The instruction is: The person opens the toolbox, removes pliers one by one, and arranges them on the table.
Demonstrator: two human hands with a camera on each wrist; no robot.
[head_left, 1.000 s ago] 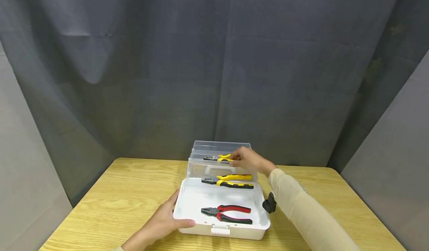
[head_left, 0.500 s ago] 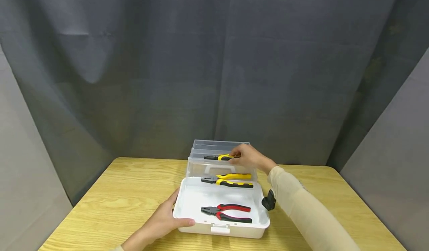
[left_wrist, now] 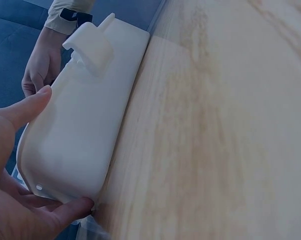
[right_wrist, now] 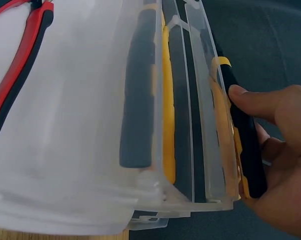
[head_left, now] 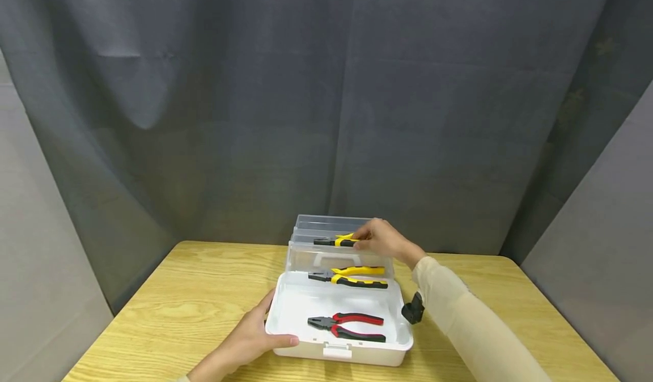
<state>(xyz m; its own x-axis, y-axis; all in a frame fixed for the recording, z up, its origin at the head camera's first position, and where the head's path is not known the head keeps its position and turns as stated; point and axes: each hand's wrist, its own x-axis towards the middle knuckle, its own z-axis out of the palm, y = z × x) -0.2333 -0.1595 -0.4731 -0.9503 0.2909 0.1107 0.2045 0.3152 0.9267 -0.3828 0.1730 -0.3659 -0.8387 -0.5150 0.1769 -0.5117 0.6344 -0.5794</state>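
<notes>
A white toolbox with its clear lid tipped back stands on the table. My left hand holds its left end, thumb over the front rim; in the left wrist view the fingers reach under the corner. At the back of the stepped clear part, my right hand grips yellow-and-black pliers by the handles, jaws pointing left. The right wrist view shows the thumb on a black handle beside the clear wall. Red-and-black pliers lie in the box's front, and other yellow-and-black pliers nearer the lid.
The wooden table extends on both sides of the box. A dark grey curtain hangs behind it, with pale panels at left and right. The white latch juts from the box's front.
My right hand's pliers have turned, their handles now looking closer together, and the hand has come slightly rightward with them. My left hand stays on the box.
</notes>
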